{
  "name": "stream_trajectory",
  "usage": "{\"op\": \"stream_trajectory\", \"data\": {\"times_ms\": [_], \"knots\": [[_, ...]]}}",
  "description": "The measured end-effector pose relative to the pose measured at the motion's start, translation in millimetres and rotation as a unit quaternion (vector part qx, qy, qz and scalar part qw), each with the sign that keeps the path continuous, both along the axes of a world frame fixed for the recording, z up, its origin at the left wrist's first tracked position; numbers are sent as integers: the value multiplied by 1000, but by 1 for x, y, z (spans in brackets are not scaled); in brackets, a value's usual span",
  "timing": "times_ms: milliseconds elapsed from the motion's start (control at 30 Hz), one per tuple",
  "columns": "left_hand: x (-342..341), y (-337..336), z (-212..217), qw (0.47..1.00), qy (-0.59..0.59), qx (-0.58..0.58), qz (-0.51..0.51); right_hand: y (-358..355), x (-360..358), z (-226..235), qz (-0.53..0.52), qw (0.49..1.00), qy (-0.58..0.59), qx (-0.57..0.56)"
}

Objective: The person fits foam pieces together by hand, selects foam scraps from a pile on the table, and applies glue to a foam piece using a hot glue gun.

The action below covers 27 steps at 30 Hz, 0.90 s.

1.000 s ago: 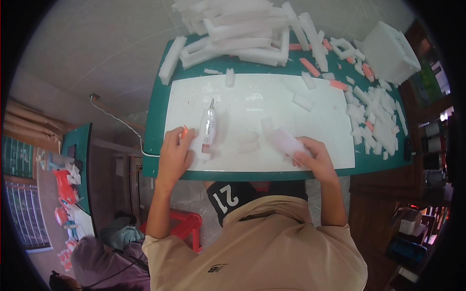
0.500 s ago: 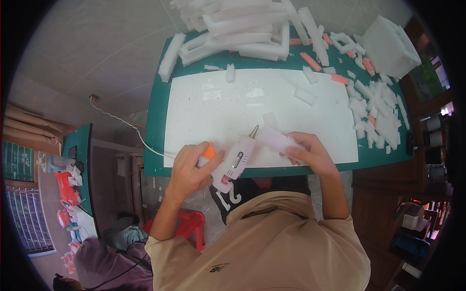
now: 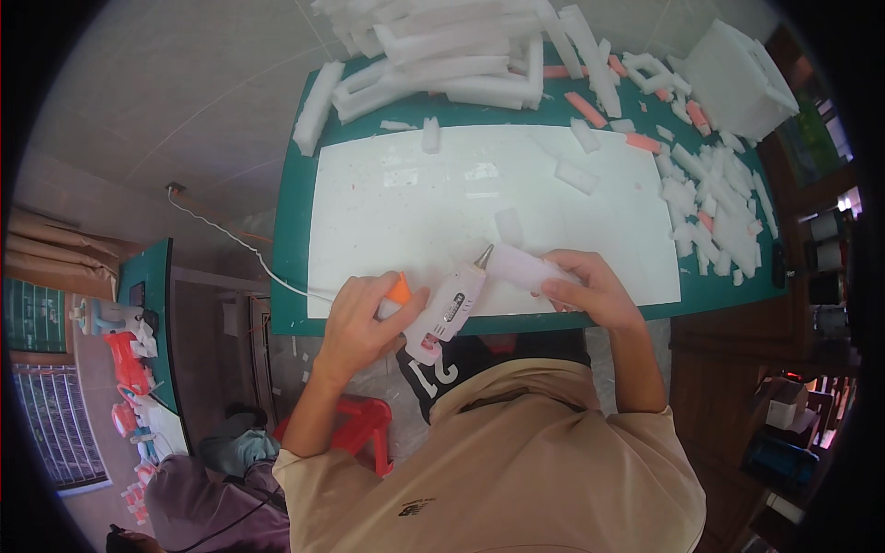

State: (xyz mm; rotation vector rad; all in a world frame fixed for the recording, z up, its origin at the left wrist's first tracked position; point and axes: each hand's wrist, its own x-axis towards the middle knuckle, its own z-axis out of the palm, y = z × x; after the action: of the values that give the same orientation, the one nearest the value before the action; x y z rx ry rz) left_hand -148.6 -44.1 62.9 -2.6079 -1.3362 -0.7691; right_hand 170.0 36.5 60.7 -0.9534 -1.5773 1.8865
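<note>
My left hand (image 3: 358, 320) is closed round the handle of a white hot glue gun (image 3: 448, 309) with an orange trigger. Its metal nozzle points up and right and meets the left end of a white foam block (image 3: 518, 268); whether glue is coming out is too small to see. The right end of that block is pinched between the thumb and fingers of my right hand (image 3: 590, 288). Both hands are over the near edge of the white board (image 3: 396, 212). A small loose foam piece (image 3: 508, 226) lies on the board just beyond the block.
Long foam strips are piled (image 3: 452, 64) at the back of the green table (image 3: 293, 230). Foam scraps (image 3: 714, 207) and pink pieces crowd the right side, near a large foam box (image 3: 737, 83). A white cord (image 3: 249, 249) runs left to a socket. A red stool (image 3: 364, 429) stands below.
The nozzle now sits against the foam block's end, where before a slight gap showed. The whole view has shifted a little; both hands keep their holds.
</note>
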Motion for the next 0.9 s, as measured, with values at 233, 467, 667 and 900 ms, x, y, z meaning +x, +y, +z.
{"op": "stream_trajectory", "data": {"times_ms": [233,467,667,900], "knots": [[2,-1,-1,1000,17,19,3,-1,-1,0,2,1000,9,-14],[2,-3,-3,1000,20,21,3,-2,0,-2,4,1000,-4,-5],[0,-6,-4,1000,12,22,8,-6,-1,-2,-15,999,-26,-13],[-3,-7,-3,999,23,21,16,-5,2,-3,-17,999,-32,-6]]}}
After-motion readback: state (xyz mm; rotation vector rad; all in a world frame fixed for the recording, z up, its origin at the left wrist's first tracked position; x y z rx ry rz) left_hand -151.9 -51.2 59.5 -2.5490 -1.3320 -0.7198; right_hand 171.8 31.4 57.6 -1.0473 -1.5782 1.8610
